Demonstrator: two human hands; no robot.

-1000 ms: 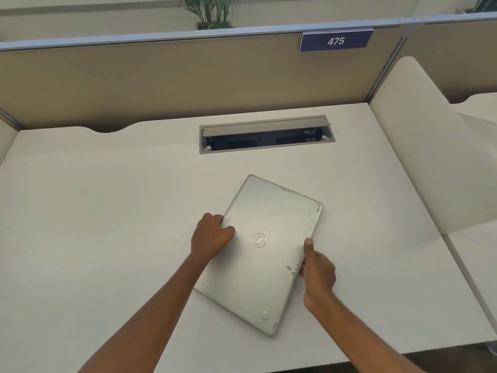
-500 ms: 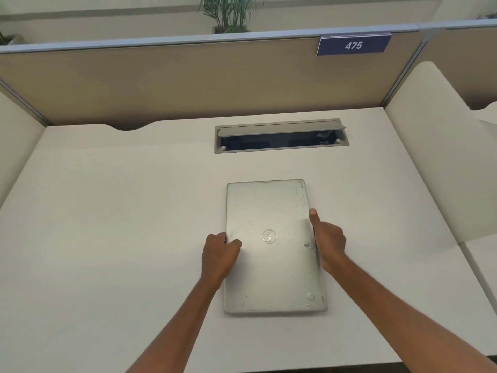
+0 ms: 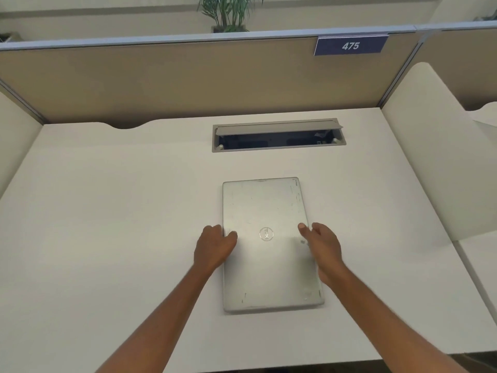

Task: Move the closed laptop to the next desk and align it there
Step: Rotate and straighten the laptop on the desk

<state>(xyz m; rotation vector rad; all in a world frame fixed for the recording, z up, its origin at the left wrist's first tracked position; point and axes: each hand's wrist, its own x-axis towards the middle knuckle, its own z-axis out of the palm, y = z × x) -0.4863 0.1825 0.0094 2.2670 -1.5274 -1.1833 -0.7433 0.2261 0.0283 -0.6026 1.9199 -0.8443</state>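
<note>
Laptop (image 3: 269, 238) lies closed on desk (image 3: 107, 224), both hands at its sides

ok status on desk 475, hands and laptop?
Left hand on laptop's left edge, right hand at its right edge. Laptop closed, flat, squared to desk. Nothing around it.

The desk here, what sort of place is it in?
Probably an open-plan office or study hall: the desk has tan partitions, a numbered sign reading 475 and a built-in cable box.
</note>
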